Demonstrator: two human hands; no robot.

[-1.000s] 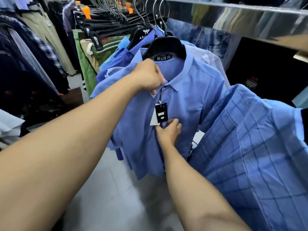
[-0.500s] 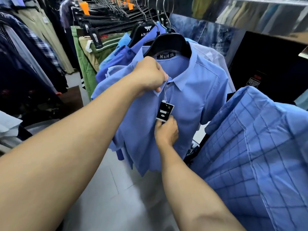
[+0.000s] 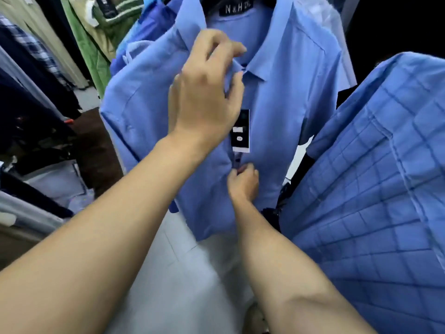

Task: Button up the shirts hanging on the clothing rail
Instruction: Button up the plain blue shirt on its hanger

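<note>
1. At the far left, dark, checked and tan clothes (image 3: 36, 68) are seen hanging in a row, with a green garment (image 3: 84, 51) next to them.
2. In the middle, a plain blue shirt (image 3: 284, 97) is seen hanging from a black hanger (image 3: 238, 8) marked "N & H". The shirt's long side runs up and down, with the collar at the top and the hem at the bottom, and its front is turned toward the camera.
3. The left hand (image 3: 204, 92) is held up at the collar. Its fingers are bent, and the collar edge seems to be pinched between thumb and fingertips, but the picture is blurred there.
4. A black and white tag (image 3: 240, 131) is seen hanging down the shirt front, just right of the left wrist.
5. Lower down, the right hand (image 3: 243, 182) is closed on the front strip of the shirt, just below the tag, with the cloth pinched in its fingertips. The two hands are kept apart, one above the other.
6. A pale floor (image 3: 183, 273) is seen below the shirt.
7. At the right, a blue checked shirt (image 3: 385, 177) is seen hanging close to the plain one.
</note>
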